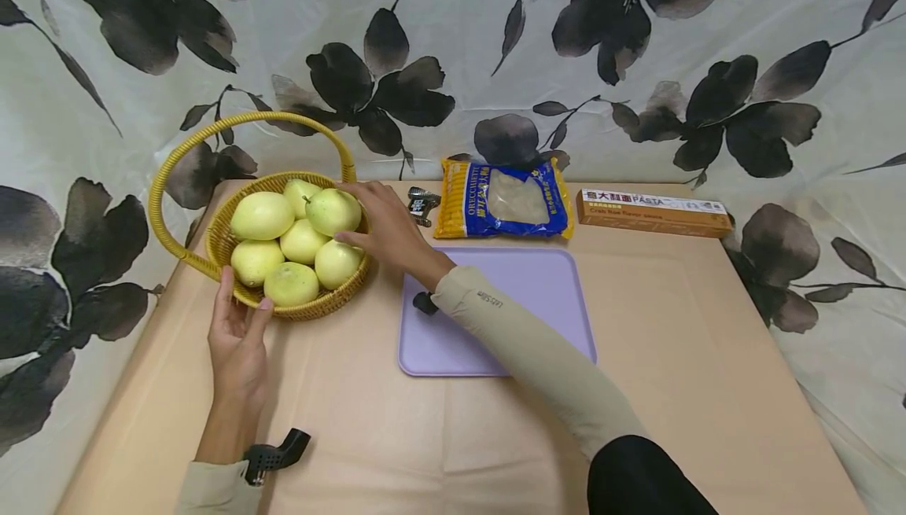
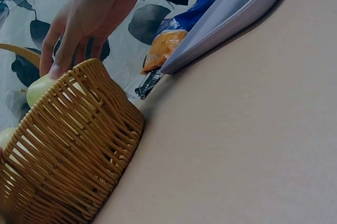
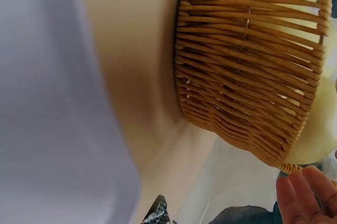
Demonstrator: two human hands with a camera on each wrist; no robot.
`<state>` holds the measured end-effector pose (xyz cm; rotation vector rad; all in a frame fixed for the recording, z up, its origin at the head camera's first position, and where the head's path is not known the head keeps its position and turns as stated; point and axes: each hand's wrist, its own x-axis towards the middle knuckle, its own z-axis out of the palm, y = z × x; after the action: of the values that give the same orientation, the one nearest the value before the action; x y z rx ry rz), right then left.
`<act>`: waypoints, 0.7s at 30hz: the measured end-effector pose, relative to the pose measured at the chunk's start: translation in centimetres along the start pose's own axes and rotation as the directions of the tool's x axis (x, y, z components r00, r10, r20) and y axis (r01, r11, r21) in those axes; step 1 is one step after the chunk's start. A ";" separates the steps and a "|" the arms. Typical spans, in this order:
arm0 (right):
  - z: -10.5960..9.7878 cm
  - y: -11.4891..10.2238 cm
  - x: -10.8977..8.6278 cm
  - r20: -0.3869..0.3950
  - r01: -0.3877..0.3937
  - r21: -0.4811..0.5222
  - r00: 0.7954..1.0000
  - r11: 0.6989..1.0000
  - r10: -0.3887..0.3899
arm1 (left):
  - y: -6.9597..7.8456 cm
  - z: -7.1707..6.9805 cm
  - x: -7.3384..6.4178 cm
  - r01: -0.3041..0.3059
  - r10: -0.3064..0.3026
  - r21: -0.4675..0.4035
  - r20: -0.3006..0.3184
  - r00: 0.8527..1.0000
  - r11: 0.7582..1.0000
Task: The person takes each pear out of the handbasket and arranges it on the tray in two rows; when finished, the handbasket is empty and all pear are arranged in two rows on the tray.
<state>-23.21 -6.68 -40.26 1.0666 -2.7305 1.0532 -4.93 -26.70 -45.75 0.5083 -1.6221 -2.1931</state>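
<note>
A yellow wicker basket with a tall arched handle holds several pale yellow-green apples. My right hand reaches over the basket's right rim and grips the upper right apple, thumb low and fingers at the far side. In the left wrist view those fingers come down onto the apple just above the rim. My left hand rests against the basket's near left side, thumb and fingers extended and spread at the rim.
A lilac tray lies right of the basket, partly under my right forearm. Behind it are a blue-and-yellow orecchiette bag, a small black packet and an orange pasta box. A floral cloth hangs at the table's back edge.
</note>
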 end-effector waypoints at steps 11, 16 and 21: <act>0.9 -0.2 1.4 0.001 0.009 -0.039 1.000 0.999 -0.009 | -0.3 0.1 0.2 -0.013 0.012 0.022 0.017 1.000 1.000; 0.6 -0.2 0.9 -0.030 0.020 0.019 0.999 1.000 -0.020 | -0.3 -0.1 0.2 -0.019 0.019 0.016 0.016 1.000 1.000; -0.7 -0.1 -0.6 -0.072 0.005 0.156 0.997 0.988 0.006 | -0.4 -0.2 0.3 -0.027 0.027 0.008 0.022 0.999 1.000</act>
<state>-22.87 -5.99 -39.83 1.0244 -2.6291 1.2971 -5.11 -26.85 -46.20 0.4633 -1.6404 -2.1806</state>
